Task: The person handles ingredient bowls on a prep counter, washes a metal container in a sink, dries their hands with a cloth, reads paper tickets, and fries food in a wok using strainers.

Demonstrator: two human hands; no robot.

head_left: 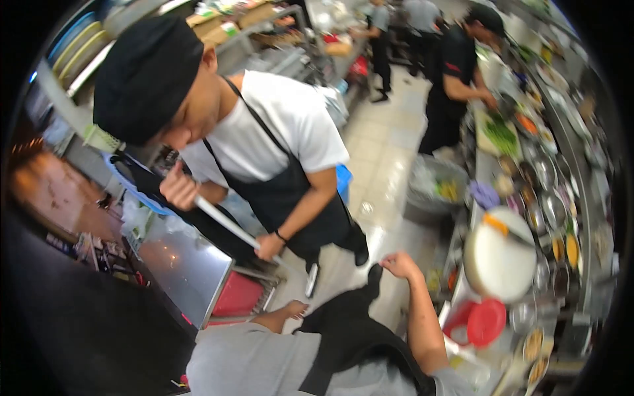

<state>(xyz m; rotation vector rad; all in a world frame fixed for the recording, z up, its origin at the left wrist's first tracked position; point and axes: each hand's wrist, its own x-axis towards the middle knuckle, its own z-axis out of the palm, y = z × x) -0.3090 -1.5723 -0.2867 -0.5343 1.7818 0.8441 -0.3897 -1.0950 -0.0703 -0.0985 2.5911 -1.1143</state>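
My left hand [295, 310] hangs low beside my black apron [350, 330], partly hidden by my grey sleeve. Its fingers are blurred, and I see no object in it. Held out in front over the floor, my right hand [400, 265] has its fingers drawn together; anything between them is too small or blurred to make out. A person in a white shirt and black apron [264, 165] stands close ahead, gripping a long white pole [228, 224] with both hands. The pole slants down toward the floor.
On the right, a counter carries a round white cutting board [495, 264], an orange-handled knife [505, 230], a red lid [486, 323] and several metal bowls. A grey bin [432, 208] stands beside it. Left is a steel table [178, 264]. Other people work along the tiled aisle [380, 142].
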